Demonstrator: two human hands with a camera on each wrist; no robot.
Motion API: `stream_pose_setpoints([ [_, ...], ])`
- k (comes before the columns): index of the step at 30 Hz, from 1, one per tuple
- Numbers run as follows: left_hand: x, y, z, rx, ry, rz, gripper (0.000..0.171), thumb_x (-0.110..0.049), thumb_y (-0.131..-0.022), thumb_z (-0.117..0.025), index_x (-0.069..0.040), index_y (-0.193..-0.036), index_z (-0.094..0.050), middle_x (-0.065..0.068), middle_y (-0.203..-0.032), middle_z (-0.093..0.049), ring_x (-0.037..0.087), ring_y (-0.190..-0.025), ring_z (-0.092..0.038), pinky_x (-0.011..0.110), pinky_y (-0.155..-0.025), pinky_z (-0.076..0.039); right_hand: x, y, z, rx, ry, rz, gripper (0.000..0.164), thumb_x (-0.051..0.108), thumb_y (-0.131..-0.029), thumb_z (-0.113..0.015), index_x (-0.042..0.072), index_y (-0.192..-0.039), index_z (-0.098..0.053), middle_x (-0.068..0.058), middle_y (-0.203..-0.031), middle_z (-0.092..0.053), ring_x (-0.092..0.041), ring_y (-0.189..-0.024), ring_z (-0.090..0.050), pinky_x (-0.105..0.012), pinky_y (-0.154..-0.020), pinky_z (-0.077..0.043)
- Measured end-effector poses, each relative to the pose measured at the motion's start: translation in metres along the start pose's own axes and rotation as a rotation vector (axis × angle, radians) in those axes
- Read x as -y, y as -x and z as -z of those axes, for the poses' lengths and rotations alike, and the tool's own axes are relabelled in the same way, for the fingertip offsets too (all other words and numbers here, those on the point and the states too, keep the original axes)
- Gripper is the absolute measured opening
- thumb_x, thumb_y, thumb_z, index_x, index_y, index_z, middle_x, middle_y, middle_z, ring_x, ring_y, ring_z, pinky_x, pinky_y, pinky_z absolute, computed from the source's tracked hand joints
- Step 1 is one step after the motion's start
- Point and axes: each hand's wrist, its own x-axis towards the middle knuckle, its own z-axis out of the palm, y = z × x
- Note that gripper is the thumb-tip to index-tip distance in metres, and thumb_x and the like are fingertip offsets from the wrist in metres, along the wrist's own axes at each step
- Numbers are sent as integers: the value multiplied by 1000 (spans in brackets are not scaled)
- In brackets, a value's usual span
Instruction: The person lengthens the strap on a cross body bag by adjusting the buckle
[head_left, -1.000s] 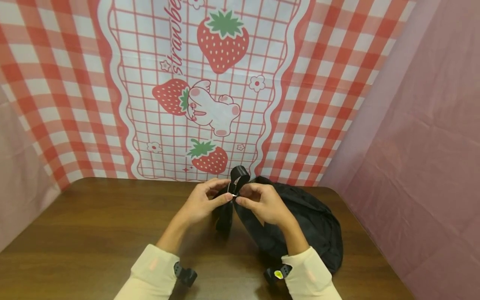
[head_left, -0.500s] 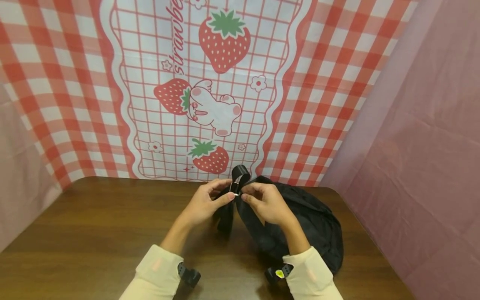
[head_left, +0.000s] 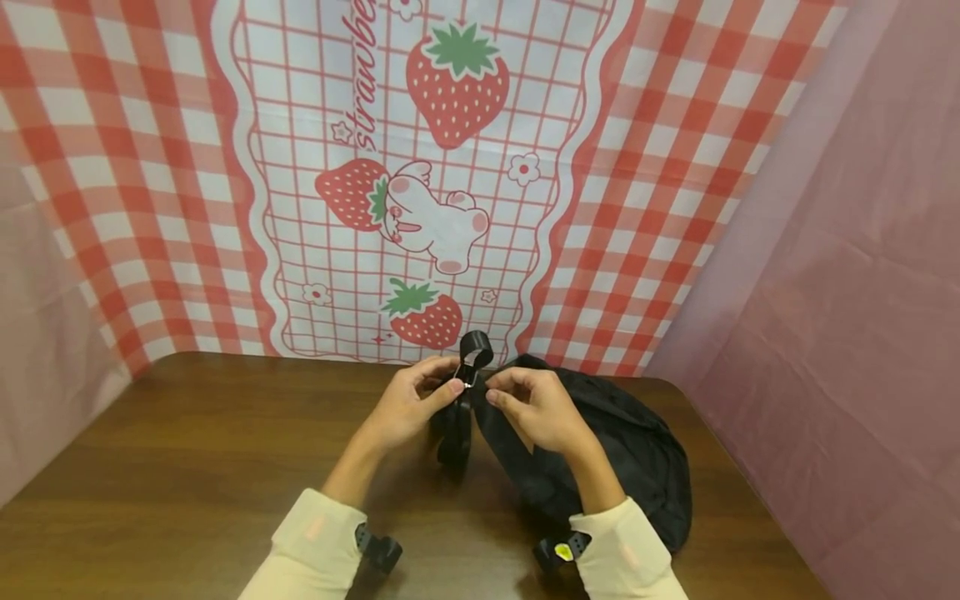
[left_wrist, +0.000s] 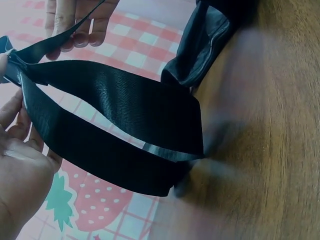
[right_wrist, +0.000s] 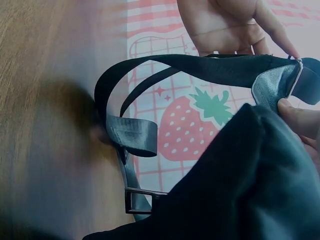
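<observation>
A black fabric bag lies on the table at the right, and its strap rises between the two hands. At the top of the strap a small loop stands up above a thin metal slider. The left hand pinches the strap at this slider, thumb on its near side. In the left wrist view a long doubled length of strap hangs from that hand. The right hand pinches the strap just right of the slider; its thumb shows against the webbing in the right wrist view.
The brown wooden table runs under both forearms. A strawberry-printed checked cloth hangs behind it, with a plain pink cloth at the right. Lower on the strap sits a rectangular buckle.
The right hand has shifted slightly right, widening the gap between the hands. The slider now shows more openly beside the left thumb, and the strap loop has turned a little.
</observation>
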Motion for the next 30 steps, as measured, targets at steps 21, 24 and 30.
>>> stream_pose_setpoints([
  [21, 3, 2, 4, 95, 42, 16, 48, -26, -108, -54, 0, -148, -49, 20, -131, -62, 27, -110, -62, 36, -93, -53, -2, 3, 11, 149, -71, -64, 10, 13, -99, -70, 6, -104, -75, -5, -92, -71, -17, -76, -60, -29, -67, -52],
  [24, 3, 3, 5, 110, 60, 19, 49, -25, -108, -54, 1, -149, -47, 21, -132, -60, 30, -111, -62, 44, -95, -53, -1, 3, 13, 172, -58, -61, 10, 14, -99, -70, 6, -103, -75, -4, -90, -71, -16, -75, -59, -28, -66, -51],
  [30, 3, 2, 6, 108, 59, 41, 52, -27, -109, -53, 3, -151, -44, 23, -134, -59, 30, -114, -62, 43, -96, -53, 0, 3, 16, 216, -38, -63, 9, 14, -100, -69, 7, -101, -75, -2, -87, -70, -16, -73, -60, -29, -65, -52],
])
